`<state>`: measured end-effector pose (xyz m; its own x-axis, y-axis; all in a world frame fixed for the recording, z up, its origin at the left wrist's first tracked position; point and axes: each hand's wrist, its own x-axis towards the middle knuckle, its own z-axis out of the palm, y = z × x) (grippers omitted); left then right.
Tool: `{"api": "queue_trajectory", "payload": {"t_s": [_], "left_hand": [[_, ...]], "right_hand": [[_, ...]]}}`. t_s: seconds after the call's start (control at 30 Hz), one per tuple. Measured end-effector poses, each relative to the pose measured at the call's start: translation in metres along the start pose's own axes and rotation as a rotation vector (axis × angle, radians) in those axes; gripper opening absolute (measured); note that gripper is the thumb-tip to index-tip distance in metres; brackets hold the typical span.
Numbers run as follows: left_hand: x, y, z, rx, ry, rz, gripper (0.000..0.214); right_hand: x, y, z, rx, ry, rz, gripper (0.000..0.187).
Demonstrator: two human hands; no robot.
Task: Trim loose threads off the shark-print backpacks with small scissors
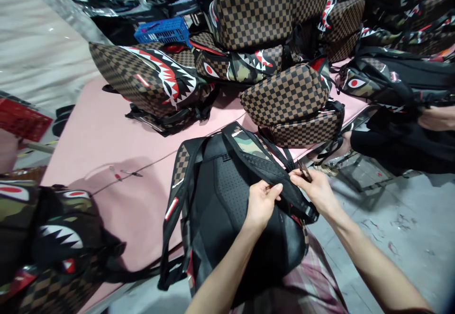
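A black backpack (227, 209) lies back side up at the near edge of the pink table (106, 138), partly on my lap. My left hand (261, 202) is closed in a pinch on its right shoulder strap (270, 171). On the far side of the same strap, my right hand (314, 188) is closed on a small dark tool (304, 170) that I cannot make out. The other strap (179, 181), checkered with a red tab, hangs down the left side.
Several brown checkered backpacks with shark-mouth prints (149, 79) are piled across the back of the table. Another backpack (53, 243) sits at the near left. A blue crate (163, 30) stands behind. Another person's hand (437, 117) and dark sleeve are at the right.
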<state>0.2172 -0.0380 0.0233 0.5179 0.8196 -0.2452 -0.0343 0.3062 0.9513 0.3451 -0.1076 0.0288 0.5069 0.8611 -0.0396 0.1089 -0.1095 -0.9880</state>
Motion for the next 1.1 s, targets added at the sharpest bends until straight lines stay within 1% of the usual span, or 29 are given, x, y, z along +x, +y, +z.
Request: {"api": "queue_trajectory", "payload": {"t_s": [0.07,0.13,0.17,0.23,0.3,0.37,0.43,0.5,0.6,0.73,0.9,1.0,1.1], "left_hand": [[0.000,0.000,0.003,0.012,0.010,0.006,0.011],[0.000,0.000,0.005,0.015,0.016,0.011,0.008],[0.000,0.000,0.006,0.012,0.018,0.012,0.007],[-0.001,0.001,0.007,0.010,0.018,0.012,0.007],[-0.002,0.000,0.007,0.015,0.020,0.008,0.008],[-0.002,0.000,0.005,0.021,0.024,0.006,0.010],[-0.003,-0.001,0.004,0.015,0.021,-0.001,0.011],[-0.003,-0.003,0.004,0.004,0.015,-0.007,0.011],[-0.003,-0.004,0.004,-0.012,0.006,-0.016,0.011],[-0.002,-0.006,0.002,-0.036,-0.007,-0.023,0.012],[-0.004,-0.006,0.000,-0.062,-0.020,-0.047,0.014],[-0.008,-0.009,-0.002,-0.069,-0.061,-0.080,0.019],[-0.005,-0.009,-0.014,-0.128,-0.053,-0.134,0.029]], "right_hand": [[-0.007,-0.002,0.001,-0.241,0.112,-0.223,0.014],[-0.014,-0.003,0.001,-0.436,0.150,-0.384,0.017],[-0.015,-0.003,0.001,-0.495,0.155,-0.427,0.020],[-0.016,-0.002,0.001,-0.527,0.141,-0.452,0.023],[-0.013,0.000,0.000,-0.468,0.090,-0.403,0.022],[-0.009,0.003,-0.001,-0.370,0.054,-0.299,0.019],[-0.004,0.005,-0.002,-0.270,0.040,-0.166,0.018],[0.000,0.006,-0.002,-0.183,0.035,-0.051,0.022],[0.003,0.005,-0.002,-0.053,0.013,0.066,0.022],[0.004,0.004,-0.005,0.053,-0.036,0.140,0.026],[0.004,0.006,-0.006,0.189,-0.167,0.241,0.037],[0.004,0.006,-0.003,0.140,-0.194,0.261,0.038],[0.002,0.008,0.000,0.047,-0.209,0.237,0.034]]}}
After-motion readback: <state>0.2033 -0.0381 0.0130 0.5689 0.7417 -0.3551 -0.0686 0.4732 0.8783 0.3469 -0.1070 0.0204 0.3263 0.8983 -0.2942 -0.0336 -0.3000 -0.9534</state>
